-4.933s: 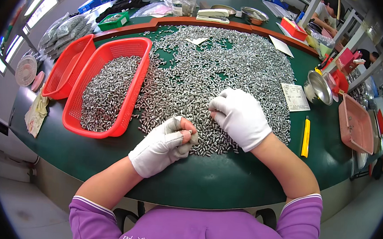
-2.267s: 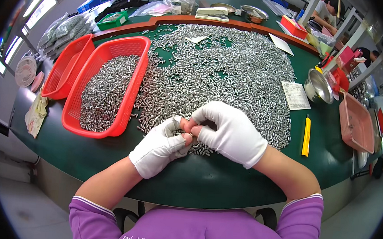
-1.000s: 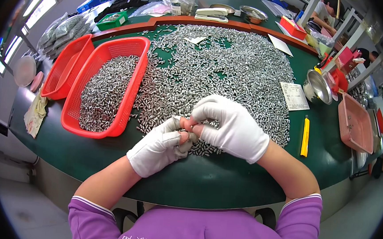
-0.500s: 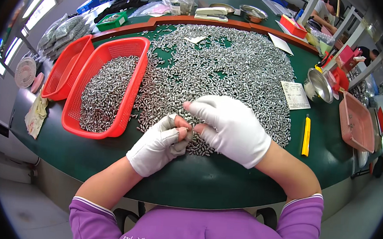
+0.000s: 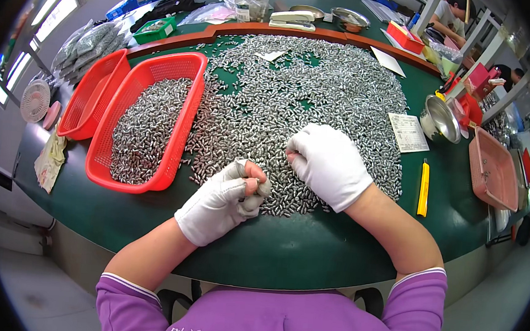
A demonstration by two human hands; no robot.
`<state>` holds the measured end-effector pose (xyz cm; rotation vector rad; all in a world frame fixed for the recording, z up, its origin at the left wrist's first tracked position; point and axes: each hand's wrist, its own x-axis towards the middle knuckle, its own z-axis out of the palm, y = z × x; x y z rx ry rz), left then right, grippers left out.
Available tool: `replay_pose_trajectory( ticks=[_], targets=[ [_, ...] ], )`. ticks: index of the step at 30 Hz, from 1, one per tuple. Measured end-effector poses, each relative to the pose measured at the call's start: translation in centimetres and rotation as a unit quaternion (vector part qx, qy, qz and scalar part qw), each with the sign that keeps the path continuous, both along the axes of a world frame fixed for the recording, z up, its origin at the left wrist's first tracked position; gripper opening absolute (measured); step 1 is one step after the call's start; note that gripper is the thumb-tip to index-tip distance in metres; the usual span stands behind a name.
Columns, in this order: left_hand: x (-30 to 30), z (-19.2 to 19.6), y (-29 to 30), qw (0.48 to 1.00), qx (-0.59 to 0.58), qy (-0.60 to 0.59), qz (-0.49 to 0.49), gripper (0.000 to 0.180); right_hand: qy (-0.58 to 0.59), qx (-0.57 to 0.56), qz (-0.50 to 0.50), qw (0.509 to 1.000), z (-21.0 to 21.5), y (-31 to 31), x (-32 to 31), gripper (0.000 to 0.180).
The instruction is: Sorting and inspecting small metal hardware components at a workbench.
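A broad layer of small, shiny silver metal pieces (image 5: 344, 91), pointed at the ends, covers much of the green table. My left hand (image 5: 222, 199), in a white glove with thumb and fingertip bare, is closed at the near edge of the pieces; its fingers pinch together, and what lies in them is too small to make out. My right hand (image 5: 326, 163), gloved in white, is over the pieces with its fingers curled down and closed; its fingertips are mostly hidden behind the glove. Left of my hands, a red plastic basket (image 5: 184, 129) holds a heap of the same pieces.
Another red basket (image 5: 88, 101) leans beside the full one. On the right lie a printed paper slip (image 5: 410, 134), a yellow cutter (image 5: 424, 189), a metal bowl (image 5: 443, 119) and a pink tray (image 5: 492, 169). A brown wooden edge (image 5: 225, 27) borders the far side. Other people sit beyond.
My right hand has moved away from my left, to the right, and its fingers have curled down onto the pieces. My left hand stays nearly in place.
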<state>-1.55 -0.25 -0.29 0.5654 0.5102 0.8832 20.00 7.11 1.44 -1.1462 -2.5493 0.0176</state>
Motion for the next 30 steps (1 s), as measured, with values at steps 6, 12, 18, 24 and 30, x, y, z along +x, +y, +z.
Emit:
replay_pose_trajectory(
  ticks=[6,12,18,24,30],
  targets=[
    [0.0,-0.3,-0.1,1.000,-0.007,-0.016,-0.009,0.023,0.238,-0.048,0.162,0.956,2.6,-1.8,-0.7,0.013],
    [-0.1,-0.6,-0.3,0.999,-0.043,-0.003,-0.025,0.023,0.189,0.029,0.214,0.958,3.1,-2.3,-1.0,0.017],
    [0.1,-0.5,-0.2,1.000,0.002,-0.006,-0.029,0.022,0.165,0.078,0.227,0.957,2.9,-2.3,-1.2,0.014],
    [0.1,0.1,-0.2,1.000,0.007,0.017,-0.013,0.022,0.136,0.151,0.200,0.958,2.9,-2.2,-1.1,0.010],
    [0.4,-0.2,-0.6,0.998,0.010,0.051,0.031,0.022,0.110,0.145,0.211,0.960,2.9,-2.3,-1.0,0.010]
  ],
)
